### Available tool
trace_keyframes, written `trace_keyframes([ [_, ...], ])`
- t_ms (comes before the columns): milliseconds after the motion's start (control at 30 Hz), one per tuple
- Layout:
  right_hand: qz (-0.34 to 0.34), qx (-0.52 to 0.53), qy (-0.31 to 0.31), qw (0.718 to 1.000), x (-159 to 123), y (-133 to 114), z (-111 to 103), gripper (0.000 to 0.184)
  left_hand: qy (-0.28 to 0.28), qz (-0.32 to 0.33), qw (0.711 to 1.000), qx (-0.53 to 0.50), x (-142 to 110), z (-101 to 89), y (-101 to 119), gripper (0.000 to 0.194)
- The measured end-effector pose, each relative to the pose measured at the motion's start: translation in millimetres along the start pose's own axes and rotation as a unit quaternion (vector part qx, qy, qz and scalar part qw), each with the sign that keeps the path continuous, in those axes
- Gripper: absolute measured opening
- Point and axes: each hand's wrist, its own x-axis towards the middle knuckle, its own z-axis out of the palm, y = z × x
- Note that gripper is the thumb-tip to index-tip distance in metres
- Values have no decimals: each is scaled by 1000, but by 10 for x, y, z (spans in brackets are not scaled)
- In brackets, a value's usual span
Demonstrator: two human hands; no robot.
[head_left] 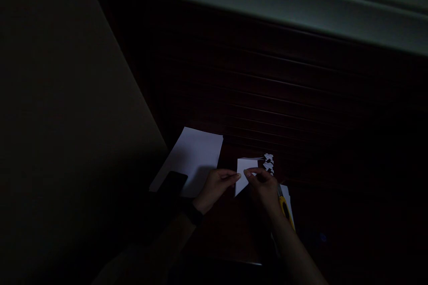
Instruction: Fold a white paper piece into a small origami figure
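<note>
Lighting is low; the wood and the far surfaces are reading nearly black. A small piece of white paper (pixel 246 173) is lying flat-looking and smooth between the two hands, its upper edge straight, its lower left corner tapering to a sharp point. The left hand (pixel 217 183) is pinching its left edge between thumb and fingertips. The right hand (pixel 264 185) is bringing thumb and forefinger together over its right part (whether they are gripping it or only pressing, cannot tell).

A stack of white sheets (pixel 197 153) is resting to the left, matte and four-sided, with a dark flat object (pixel 174 182) overlapping its lower left part. Small folded paper pieces (pixel 268 162), angular and creased, are sitting just beyond the right hand. A yellow-handled cutter (pixel 286 209) is lying beside the right wrist, over more white paper (pixel 286 193).

Edges: the table (pixel 220 240) is showing a reddish-brown sheen, its near edge running below the hands. Bare wood is extending between the forearms, giving open room toward the body; the stack is bounding the left side, the cutter the right. A dark band (pixel 193 213) is circling the left wrist.
</note>
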Motion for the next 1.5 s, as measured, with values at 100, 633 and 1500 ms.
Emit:
trace_keyframes([
  [100,-9,-22,2,1000,3,-4,-10,29,5,-3,1000,3,13,1,-11,26],
  [633,17,-11,-25,999,6,-55,-83,27,33,39,998,29,44,-20,-90,24],
  [1500,29,143,2,989,25,-18,-50,31,78,34,995,48,55,-28,-93,21],
])
